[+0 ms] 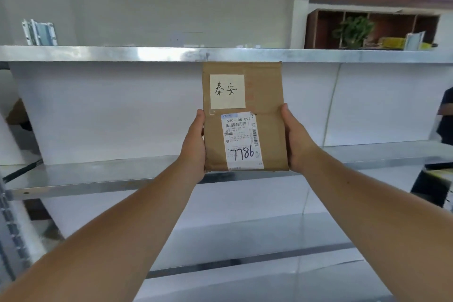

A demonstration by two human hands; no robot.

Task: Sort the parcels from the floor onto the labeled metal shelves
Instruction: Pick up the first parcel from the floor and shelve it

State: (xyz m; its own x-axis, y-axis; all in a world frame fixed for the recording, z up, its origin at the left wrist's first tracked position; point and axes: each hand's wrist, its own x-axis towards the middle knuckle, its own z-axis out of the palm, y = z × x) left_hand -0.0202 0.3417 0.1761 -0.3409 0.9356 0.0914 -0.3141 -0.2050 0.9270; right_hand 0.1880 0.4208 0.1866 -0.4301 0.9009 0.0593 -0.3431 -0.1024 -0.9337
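Brown cardboard parcel (245,117) held upright at frame centre, before metal shelves (98,174). Edges clamped between left hand (193,144) and right hand (297,137); fingers hidden behind, spread undeterminable.

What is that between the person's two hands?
A flat brown cardboard parcel, held upright by its side edges between the left hand and right hand. The head view shows nothing else between them.
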